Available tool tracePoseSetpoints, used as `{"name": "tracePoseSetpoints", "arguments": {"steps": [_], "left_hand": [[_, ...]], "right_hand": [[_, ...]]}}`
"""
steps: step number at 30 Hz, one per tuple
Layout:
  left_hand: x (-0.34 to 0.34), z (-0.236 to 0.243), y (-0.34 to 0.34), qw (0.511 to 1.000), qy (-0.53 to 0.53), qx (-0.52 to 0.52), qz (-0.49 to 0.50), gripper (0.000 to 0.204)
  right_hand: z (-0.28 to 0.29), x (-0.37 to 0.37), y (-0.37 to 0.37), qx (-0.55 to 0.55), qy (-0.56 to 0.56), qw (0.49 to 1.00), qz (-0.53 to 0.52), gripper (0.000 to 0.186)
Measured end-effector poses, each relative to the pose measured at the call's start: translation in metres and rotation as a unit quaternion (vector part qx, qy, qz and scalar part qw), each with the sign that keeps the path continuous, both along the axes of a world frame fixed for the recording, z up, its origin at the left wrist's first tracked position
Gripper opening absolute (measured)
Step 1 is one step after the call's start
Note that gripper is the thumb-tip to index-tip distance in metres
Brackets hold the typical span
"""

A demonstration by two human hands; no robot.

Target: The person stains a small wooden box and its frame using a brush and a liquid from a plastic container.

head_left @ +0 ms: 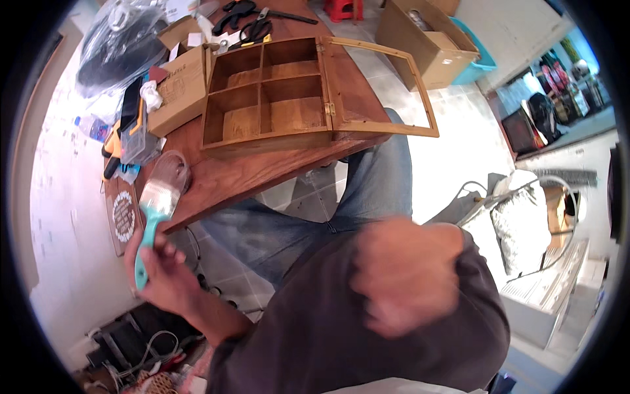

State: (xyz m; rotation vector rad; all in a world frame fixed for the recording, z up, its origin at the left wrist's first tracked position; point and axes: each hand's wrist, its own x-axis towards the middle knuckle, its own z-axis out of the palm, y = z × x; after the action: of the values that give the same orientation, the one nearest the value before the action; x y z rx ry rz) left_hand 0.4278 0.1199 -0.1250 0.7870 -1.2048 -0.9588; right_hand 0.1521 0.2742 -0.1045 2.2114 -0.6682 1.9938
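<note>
My left hand is closed round the teal handle of a flat paintbrush, held upright with its bristles pointing away from me. The bristle end overlaps a rounded, clear-looking shape at the table's left edge; I cannot tell whether they touch. My right hand hangs in front of my dark shirt, smeared by motion, so its fingers do not show clearly. Beyond both hands, a wooden cabinet with four open compartments lies on the brown table. Its framed door is swung out to the right on hinges.
Left of the cabinet are a cardboard box, a clear plastic container and a yellow-black tool. Clamps and scissors lie at the back. A large carton stands on the floor, far right.
</note>
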Motion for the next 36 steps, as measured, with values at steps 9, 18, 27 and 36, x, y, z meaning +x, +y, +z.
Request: {"name": "tracePoseSetpoints", "arguments": {"steps": [9,18,27,36], "left_hand": [[-0.172,0.031,0.000,0.965,-0.129,-0.018,-0.228,0.032],[-0.279,0.031,-0.032,0.932,-0.283,-0.016,-0.225,0.021],[-0.312,0.059,-0.053,0.872,-0.444,-0.082,-0.190,0.020],[-0.332,0.093,-0.065,0.799,-0.507,-0.150,-0.286,0.012]], "right_hand": [[0.056,-0.090,0.051,-0.267,-0.079,0.960,0.005,0.015],[0.027,-0.167,0.050,-0.290,-0.134,0.945,0.070,0.017],[0.004,-0.209,0.047,-0.285,-0.117,0.951,-0.022,0.059],[-0.118,-0.254,0.074,0.338,-0.545,0.699,-0.316,0.033]]}}
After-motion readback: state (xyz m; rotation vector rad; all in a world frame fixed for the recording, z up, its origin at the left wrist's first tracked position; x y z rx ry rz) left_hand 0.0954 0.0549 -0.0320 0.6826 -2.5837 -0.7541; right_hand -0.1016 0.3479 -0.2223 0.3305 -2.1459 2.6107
